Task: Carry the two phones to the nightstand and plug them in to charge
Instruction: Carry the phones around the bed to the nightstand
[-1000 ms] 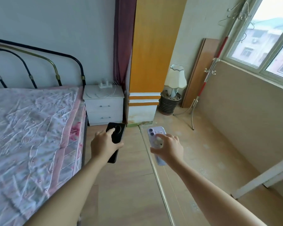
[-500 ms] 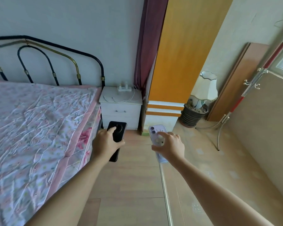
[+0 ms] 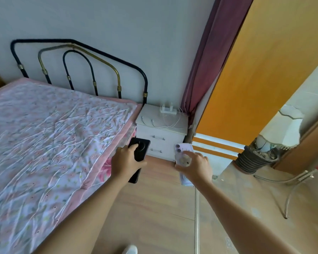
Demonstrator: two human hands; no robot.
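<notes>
Black phone [image 3: 140, 147] and lilac phone [image 3: 184, 150], backs up, short of nightstand [image 3: 174, 119].

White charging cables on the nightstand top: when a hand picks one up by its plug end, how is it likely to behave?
The thin white charging cables lie in loose curves on the white two-drawer nightstand, so they are probably floppy and will trail rather than hold shape. They look light, so pulling may drag slack across the top. They seem to run to the white power strip, which might shift if tugged.

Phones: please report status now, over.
Left hand grips black phone; right hand grips lilac phone. Nightstand ahead, white cables lying on top. Floor path clear.
</notes>
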